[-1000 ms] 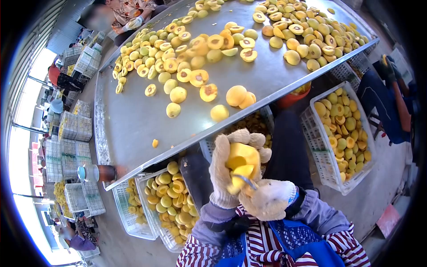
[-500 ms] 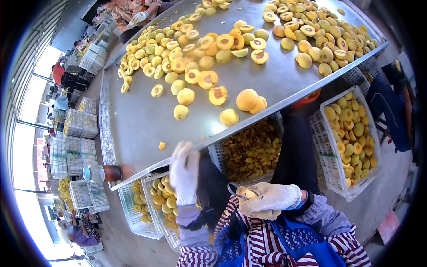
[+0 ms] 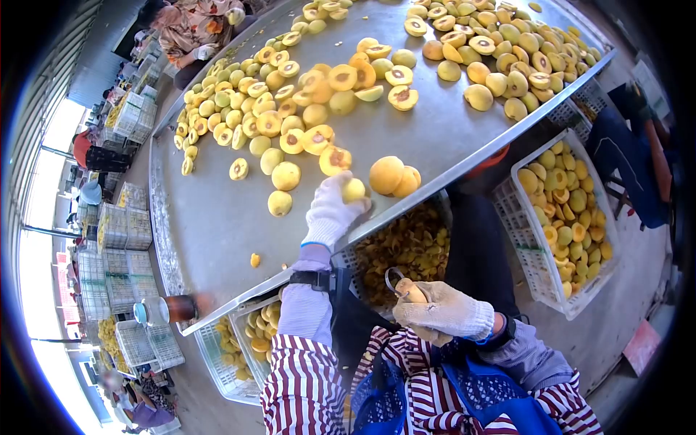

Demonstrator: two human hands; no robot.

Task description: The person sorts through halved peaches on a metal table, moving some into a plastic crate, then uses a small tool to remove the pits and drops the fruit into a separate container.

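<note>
My left hand (image 3: 333,212), in a white knit glove, reaches over the near edge of the metal table (image 3: 210,225). Its fingers close round a yellow peach half (image 3: 354,190) resting on the tabletop. Just to the right lie two more peach pieces (image 3: 391,176), touching each other. In front of my lap, my right hand (image 3: 446,312), gloved too, is wrapped round the light handle of a pitting tool (image 3: 412,291). A curved metal loop (image 3: 394,277) sticks out from that handle, with nothing in the loop.
Cut peaches (image 3: 246,109) spread over the table, with another heap (image 3: 507,58) at the far right. Below the edge stands a crate of peach scraps (image 3: 406,243). Crates of peach halves stand right (image 3: 533,250) and left (image 3: 232,377). A jar (image 3: 167,310) sits at the left corner.
My left hand has moved up and forward from the table edge onto the peach half and taken hold of it. My right hand, with the pitting tool, has barely shifted. The view has tilted slightly.
</note>
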